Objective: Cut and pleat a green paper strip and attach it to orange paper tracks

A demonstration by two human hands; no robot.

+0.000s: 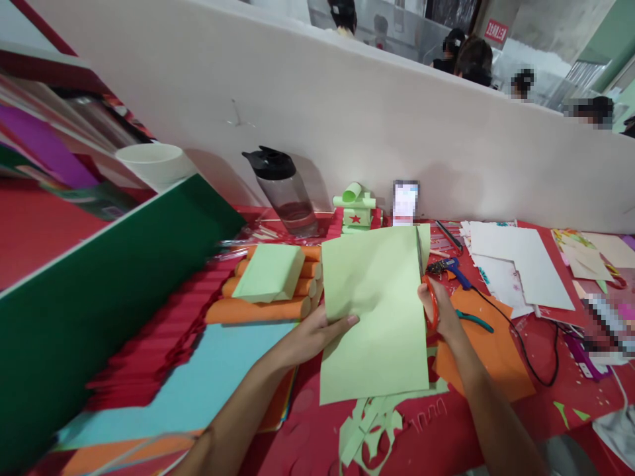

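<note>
A large light green sheet of paper (377, 317) is held up over the red table. My left hand (327, 334) grips its left edge, thumb on the front and the other fingers hidden behind. My right hand (441, 307) is closed round the orange handles of a pair of scissors (432, 307). The blades run up along the sheet's right edge, where a narrow strip (425, 244) stands apart at the top. Green paper scraps (370, 436) lie below the sheet. Behind it stands a small green paper model with a red star (356, 217).
Orange paper rolls (262, 309) and a folded green piece (270, 271) lie left, near pleated red paper (163, 344). A bottle (285, 192) and phone (405, 203) stand by the white partition (347, 112). A blue glue gun (454, 268), teal-handled pliers (476, 320) and white card (530, 264) lie right.
</note>
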